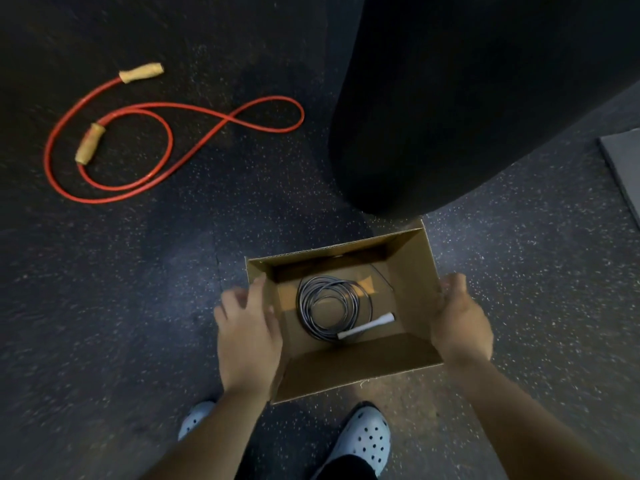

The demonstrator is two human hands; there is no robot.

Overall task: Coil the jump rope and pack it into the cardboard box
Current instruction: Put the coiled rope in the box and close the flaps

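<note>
An open cardboard box (412,268) is in front of me, above my feet. Inside it lies a coiled grey jump rope (332,306) with a white handle (367,326) at the lower right of the coil. My left hand (247,334) presses flat against the box's left wall, thumb over the rim. My right hand (462,320) grips the right wall from outside. A second jump rope (166,133), red with tan handles, lies loosely looped on the floor at the upper left, far from both hands.
The floor is dark speckled rubber. A large black cylindrical bag (467,98) hangs or stands just beyond the box at the upper right. A grey mat edge (623,161) shows at the far right. My light-coloured clogs (363,438) are below the box.
</note>
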